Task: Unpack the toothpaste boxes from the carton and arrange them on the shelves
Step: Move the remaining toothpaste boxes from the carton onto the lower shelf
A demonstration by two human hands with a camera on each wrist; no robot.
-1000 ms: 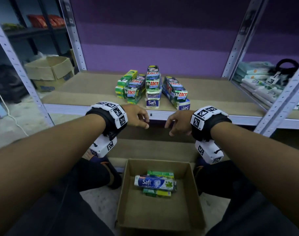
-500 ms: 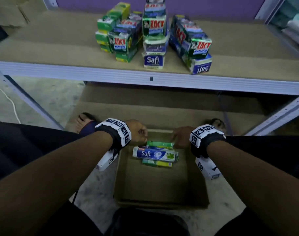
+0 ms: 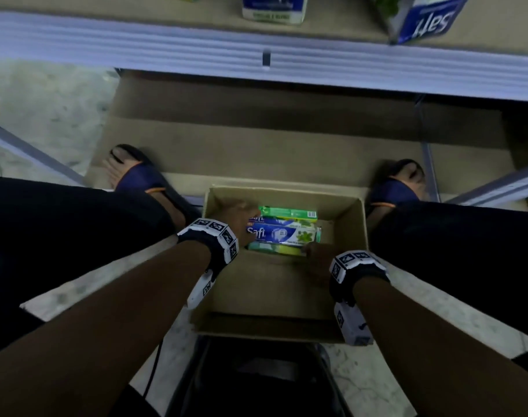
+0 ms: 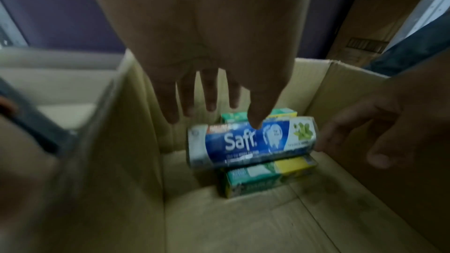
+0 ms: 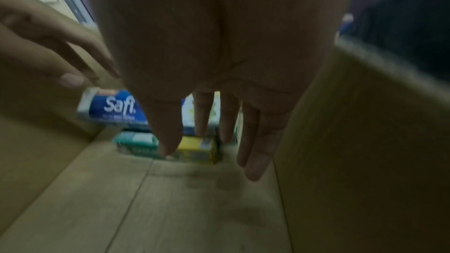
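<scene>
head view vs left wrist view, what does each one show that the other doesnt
Only the head view shows the shelf edge with Safi boxes on it, both feet and both forearms.

Only the left wrist view shows the left hand's straight fingers reaching over the pack, and the carton's floor up close.

Both show the carton, the blue Safi pack lying on green boxes, and the right hand at the pack's right end.

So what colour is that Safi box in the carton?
Safi box: mostly blue, white at its ends; clearest from the left wrist.
</scene>
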